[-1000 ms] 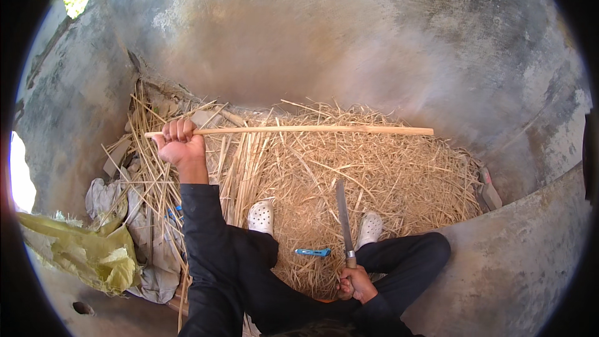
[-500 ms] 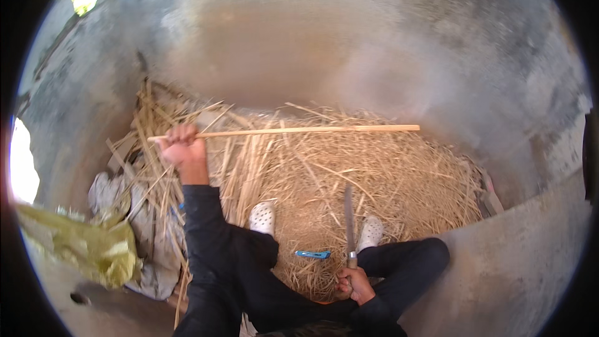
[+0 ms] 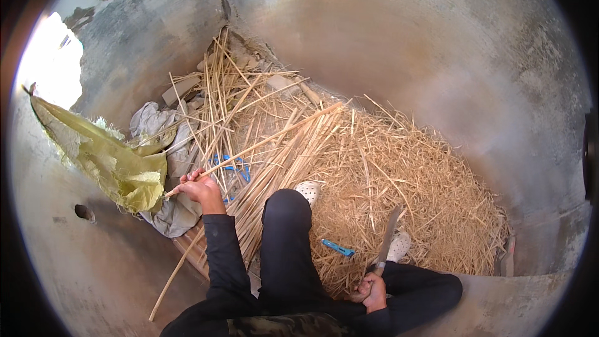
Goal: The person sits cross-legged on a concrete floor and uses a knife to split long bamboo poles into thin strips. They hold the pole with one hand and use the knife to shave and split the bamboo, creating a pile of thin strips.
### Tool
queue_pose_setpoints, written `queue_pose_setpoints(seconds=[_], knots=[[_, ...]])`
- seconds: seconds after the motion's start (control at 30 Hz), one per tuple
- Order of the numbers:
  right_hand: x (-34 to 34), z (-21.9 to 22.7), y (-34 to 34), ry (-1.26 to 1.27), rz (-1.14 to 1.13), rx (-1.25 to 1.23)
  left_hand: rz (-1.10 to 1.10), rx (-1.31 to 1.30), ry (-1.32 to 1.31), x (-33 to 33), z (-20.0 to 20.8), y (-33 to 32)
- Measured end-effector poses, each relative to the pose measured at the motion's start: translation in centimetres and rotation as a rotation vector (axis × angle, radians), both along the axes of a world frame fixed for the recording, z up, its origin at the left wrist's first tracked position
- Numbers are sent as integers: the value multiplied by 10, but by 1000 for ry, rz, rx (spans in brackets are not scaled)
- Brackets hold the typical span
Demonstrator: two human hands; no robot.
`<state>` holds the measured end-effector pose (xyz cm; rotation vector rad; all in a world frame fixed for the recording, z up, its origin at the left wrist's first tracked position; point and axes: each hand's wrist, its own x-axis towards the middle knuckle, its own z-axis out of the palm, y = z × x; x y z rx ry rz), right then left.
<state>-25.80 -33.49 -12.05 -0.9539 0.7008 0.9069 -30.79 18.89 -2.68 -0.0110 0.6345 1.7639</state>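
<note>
My left hand point(image 3: 204, 192) is closed around the near end of a long, pale bamboo stick point(image 3: 274, 139). From there the stick slants up and to the right, above a bundle of similar split strips point(image 3: 265, 175). Low in front of me, my right hand point(image 3: 374, 292) grips the handle of a long knife point(image 3: 388, 237), its blade pointing up and away beside my right shoe. Between my feet a blue utility knife point(image 3: 338, 248) lies on the shavings.
Thick shavings point(image 3: 430, 212) cover the floor to the right. More loose sticks point(image 3: 218, 100) are piled in the far left corner near a grey cloth point(image 3: 178, 212) and a torn yellow-green sack point(image 3: 134, 175). Concrete walls point(image 3: 374, 37) surround the space. Blue cord point(image 3: 240, 167) lies among the strips.
My left hand has come down and nearer with the stick, which has swung from nearly level to slanting. The view has turned left. My right hand still holds the knife, now tilted more to the right.
</note>
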Motion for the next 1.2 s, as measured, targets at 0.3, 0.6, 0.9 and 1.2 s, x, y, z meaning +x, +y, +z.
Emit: queue_pose_setpoints(seconds=[0.3,0.6,0.9,1.2], knots=[[-5,1,-3,-68,49,-92,179,268,109,-5,-13,139],[-8,4,-4,-66,-14,-173,-178,364,1495,77,-150,168],[-7,-7,-2,-57,17,-191,-901,415,2211,4,-295,-99],[-4,-9,8,-52,43,-212,-829,548,2447,1,-286,-91]])
